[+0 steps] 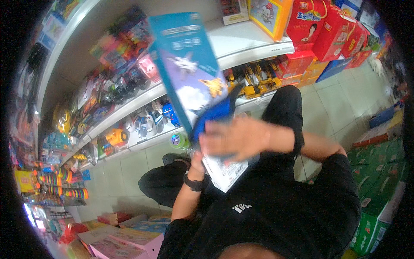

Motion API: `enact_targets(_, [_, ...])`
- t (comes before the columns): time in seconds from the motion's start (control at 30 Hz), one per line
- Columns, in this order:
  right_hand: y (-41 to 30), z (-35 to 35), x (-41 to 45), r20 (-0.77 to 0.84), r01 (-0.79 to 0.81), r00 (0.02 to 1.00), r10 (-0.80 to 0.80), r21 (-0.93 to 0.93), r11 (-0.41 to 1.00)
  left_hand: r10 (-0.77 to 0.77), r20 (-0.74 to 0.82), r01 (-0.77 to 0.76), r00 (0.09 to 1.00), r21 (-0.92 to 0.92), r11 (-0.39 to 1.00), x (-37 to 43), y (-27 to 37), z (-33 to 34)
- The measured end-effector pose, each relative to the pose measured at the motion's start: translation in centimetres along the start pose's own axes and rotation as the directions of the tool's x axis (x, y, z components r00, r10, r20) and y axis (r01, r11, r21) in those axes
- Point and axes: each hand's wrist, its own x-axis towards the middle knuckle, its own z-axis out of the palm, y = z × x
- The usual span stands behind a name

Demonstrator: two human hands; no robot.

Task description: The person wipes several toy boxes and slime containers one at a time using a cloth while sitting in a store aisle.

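Observation:
A tall teal cardboard box (190, 61) with toy figures pictured on its front tilts up in front of me. My left hand (198, 163) grips its lower part from the left, mostly hidden behind my other hand. Motion blurs my right hand (237, 137), which presses a blue cloth (215, 118) against the box front. Below the hands shows a white printed carton end (226, 174) with a barcode; whether it belongs to the teal box I cannot tell. A small round tub with a green rim (179, 141) is just left of the box.
White shelves (249, 37) hold bagged toys, toy planes (150, 123) and yellow toy diggers (258, 84). Red gift boxes (305, 22) stand at the upper right. Green cartons (375, 168) are stacked close on my right, pink boxes (119, 242) at lower left. Pale tiles (116, 178) cover the floor.

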Motion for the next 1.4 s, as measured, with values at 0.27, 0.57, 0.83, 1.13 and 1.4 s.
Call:
enact_targets(0.27, [14.3, -9.8, 3.1, -0.528, -0.411, 0.761, 0.376, 0.056, 0.910, -0.119, 0.251, 0.088, 0.961, 0.132, 0.987, -0.6, -1.1, 2.6])
enact_targets(0.57, [-1.5, 1.3, -2.5, 0.089, -0.529, 0.826, 0.557, 0.464, 0.710, 0.504, -0.089, -0.496, 0.859, 0.100, 0.863, 0.6, 5.2, 3.9])
enact_targets(0.83, [-2.4, 0.1, -0.4, 0.059, -0.507, 0.793, 0.606, 0.617, 0.603, 0.531, -0.114, -0.525, 0.840, 0.080, 0.847, 2.6, 1.9, 3.7])
enact_targets(1.13, [-1.9, 0.4, -3.8, 0.197, -0.517, 0.585, 0.786, 0.838, 0.175, 0.555, -0.120, -0.475, 0.823, 0.392, 0.788, 2.3, 5.0, 5.9])
enact_targets(1.4, [-0.7, -0.6, -4.3, 0.365, -0.596, 0.604, 0.709, 0.797, 0.098, 0.296, -0.201, -0.294, 0.934, 0.042, 0.955, 1.3, 5.0, 4.3])
